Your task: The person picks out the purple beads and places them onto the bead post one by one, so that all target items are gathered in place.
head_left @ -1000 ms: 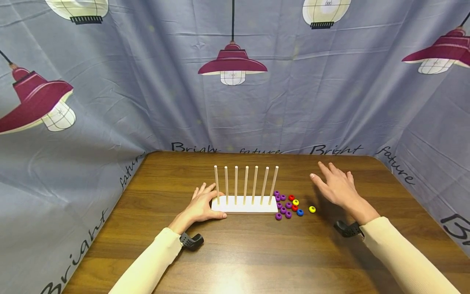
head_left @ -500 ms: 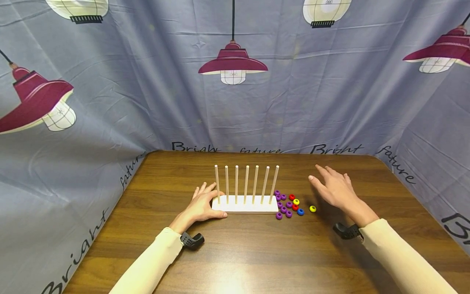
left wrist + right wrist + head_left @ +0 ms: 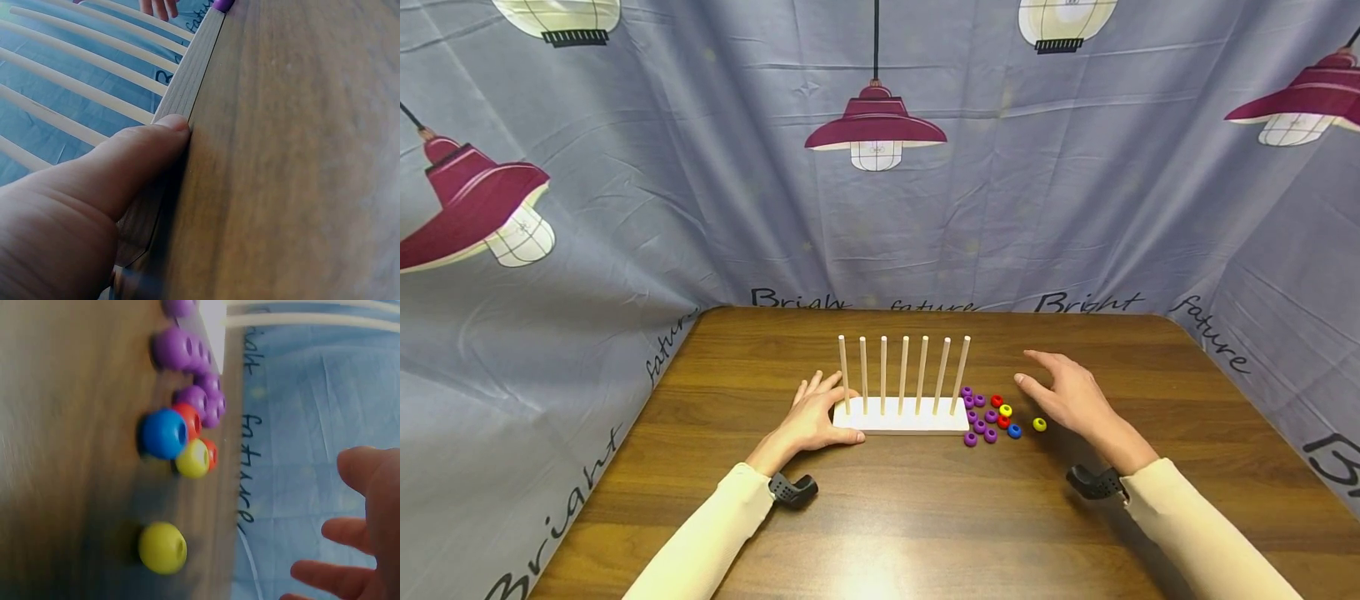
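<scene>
A white wooden peg rack (image 3: 901,426) with several upright dowels stands mid-table. My left hand (image 3: 811,422) grips its left end, the thumb (image 3: 147,147) along the front edge and the index finger behind the leftmost dowel. The other left fingers spread out beyond. At the rack's right end lie several purple beads (image 3: 980,427), two red beads (image 3: 1003,422), a yellow bead (image 3: 1005,411) and a blue bead (image 3: 165,434). Another yellow bead (image 3: 162,547) sits apart, farther right. My right hand (image 3: 1070,398) hovers above and right of the beads, fingers extended, holding nothing.
The brown wooden table (image 3: 880,517) is backed by a grey-blue curtain (image 3: 880,242) printed with lamps and lettering. The curtain also hangs along both sides. A black wrist camera (image 3: 793,492) is strapped to each wrist.
My right hand has moved left and slightly toward me, nearer the beads. The left hand keeps its place on the peg rack, and the beads lie as before.
</scene>
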A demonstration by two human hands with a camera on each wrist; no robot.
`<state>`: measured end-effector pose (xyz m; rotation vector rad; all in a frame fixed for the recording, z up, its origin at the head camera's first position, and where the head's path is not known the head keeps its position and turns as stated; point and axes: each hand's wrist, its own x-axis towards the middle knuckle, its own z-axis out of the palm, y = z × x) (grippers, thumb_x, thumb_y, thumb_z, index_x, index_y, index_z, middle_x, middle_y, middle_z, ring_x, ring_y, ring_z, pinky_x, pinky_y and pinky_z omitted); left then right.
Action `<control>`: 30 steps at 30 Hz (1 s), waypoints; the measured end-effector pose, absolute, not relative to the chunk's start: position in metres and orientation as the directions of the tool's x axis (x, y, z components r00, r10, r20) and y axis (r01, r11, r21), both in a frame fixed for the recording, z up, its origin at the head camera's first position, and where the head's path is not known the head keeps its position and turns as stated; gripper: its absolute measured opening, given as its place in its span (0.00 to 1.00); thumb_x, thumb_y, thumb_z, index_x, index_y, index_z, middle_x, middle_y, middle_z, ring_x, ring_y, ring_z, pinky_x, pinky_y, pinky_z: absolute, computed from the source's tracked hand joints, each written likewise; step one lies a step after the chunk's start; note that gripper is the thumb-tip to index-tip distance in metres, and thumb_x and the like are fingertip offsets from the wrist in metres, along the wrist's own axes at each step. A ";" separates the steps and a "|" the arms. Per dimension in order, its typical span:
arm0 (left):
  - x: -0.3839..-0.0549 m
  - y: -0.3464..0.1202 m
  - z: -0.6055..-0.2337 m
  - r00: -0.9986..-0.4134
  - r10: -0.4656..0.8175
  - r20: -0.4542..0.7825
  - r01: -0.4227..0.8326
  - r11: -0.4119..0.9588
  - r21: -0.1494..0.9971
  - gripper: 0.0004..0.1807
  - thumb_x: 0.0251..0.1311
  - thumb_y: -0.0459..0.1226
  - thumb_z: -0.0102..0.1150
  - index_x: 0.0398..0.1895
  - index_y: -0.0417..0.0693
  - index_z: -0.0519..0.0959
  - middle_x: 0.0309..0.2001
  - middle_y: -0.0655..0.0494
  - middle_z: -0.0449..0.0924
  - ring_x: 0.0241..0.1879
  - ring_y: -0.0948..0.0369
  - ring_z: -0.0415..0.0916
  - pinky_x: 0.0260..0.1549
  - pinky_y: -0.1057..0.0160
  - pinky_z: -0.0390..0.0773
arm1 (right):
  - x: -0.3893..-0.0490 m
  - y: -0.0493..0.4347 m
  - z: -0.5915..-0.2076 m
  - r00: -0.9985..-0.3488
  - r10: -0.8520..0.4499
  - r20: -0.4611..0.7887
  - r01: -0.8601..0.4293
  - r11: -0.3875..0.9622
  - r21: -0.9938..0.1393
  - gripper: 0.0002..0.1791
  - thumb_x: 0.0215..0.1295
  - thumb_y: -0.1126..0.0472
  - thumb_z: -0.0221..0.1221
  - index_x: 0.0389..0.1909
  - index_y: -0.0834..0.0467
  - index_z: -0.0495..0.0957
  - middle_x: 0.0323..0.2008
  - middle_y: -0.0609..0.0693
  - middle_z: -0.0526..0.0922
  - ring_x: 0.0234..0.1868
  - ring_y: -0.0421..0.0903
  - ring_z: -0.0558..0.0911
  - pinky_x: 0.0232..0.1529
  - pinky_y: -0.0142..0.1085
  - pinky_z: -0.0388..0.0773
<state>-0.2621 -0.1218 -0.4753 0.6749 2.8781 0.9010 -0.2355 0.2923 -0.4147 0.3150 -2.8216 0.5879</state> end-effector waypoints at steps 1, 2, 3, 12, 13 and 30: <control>-0.262 -0.122 -0.475 -0.904 0.421 0.079 0.391 0.735 0.554 0.37 0.44 0.54 0.78 0.59 0.54 0.81 0.78 0.37 0.59 0.80 0.33 0.44 0.77 0.32 0.40 | -0.236 0.291 -0.417 -0.942 -0.166 0.291 -0.270 0.891 -0.365 0.29 0.71 0.50 0.59 0.66 0.64 0.74 0.62 0.71 0.78 0.64 0.71 0.75 0.62 0.67 0.70; -0.262 -0.122 -0.475 -0.904 0.420 0.080 0.391 0.735 0.554 0.37 0.44 0.54 0.78 0.59 0.54 0.81 0.78 0.37 0.59 0.80 0.33 0.44 0.77 0.32 0.40 | -0.236 0.289 -0.419 -0.937 -0.173 0.303 -0.283 0.884 -0.371 0.28 0.70 0.51 0.61 0.65 0.64 0.75 0.62 0.70 0.79 0.64 0.71 0.76 0.62 0.66 0.71; -0.262 -0.122 -0.476 -0.904 0.420 0.080 0.391 0.735 0.553 0.37 0.44 0.54 0.78 0.60 0.54 0.81 0.78 0.37 0.59 0.80 0.33 0.44 0.77 0.32 0.40 | -0.237 0.288 -0.421 -0.933 -0.178 0.311 -0.294 0.878 -0.378 0.28 0.69 0.52 0.62 0.64 0.64 0.76 0.61 0.70 0.79 0.63 0.71 0.76 0.62 0.66 0.72; -0.262 -0.121 -0.476 -0.903 0.422 0.081 0.394 0.737 0.550 0.36 0.45 0.55 0.78 0.60 0.54 0.81 0.78 0.38 0.59 0.80 0.34 0.44 0.77 0.32 0.40 | -0.247 0.274 -0.443 -0.917 -0.213 0.336 -0.349 0.837 -0.422 0.22 0.60 0.58 0.69 0.53 0.63 0.83 0.50 0.64 0.87 0.53 0.66 0.84 0.53 0.61 0.79; -0.262 -0.122 -0.476 -0.903 0.421 0.081 0.393 0.737 0.550 0.36 0.45 0.55 0.78 0.60 0.54 0.81 0.78 0.38 0.59 0.80 0.34 0.44 0.77 0.32 0.40 | -0.249 0.272 -0.446 -0.917 -0.212 0.337 -0.350 0.833 -0.428 0.21 0.59 0.58 0.70 0.52 0.63 0.84 0.49 0.63 0.88 0.52 0.65 0.85 0.51 0.60 0.80; -0.262 -0.123 -0.477 -0.901 0.426 0.083 0.395 0.729 0.558 0.36 0.45 0.55 0.77 0.60 0.55 0.81 0.78 0.38 0.58 0.80 0.34 0.43 0.78 0.33 0.39 | -0.258 0.255 -0.465 -0.932 -0.211 0.295 -0.338 0.799 -0.497 0.16 0.55 0.59 0.72 0.43 0.62 0.87 0.37 0.55 0.90 0.42 0.56 0.87 0.46 0.50 0.82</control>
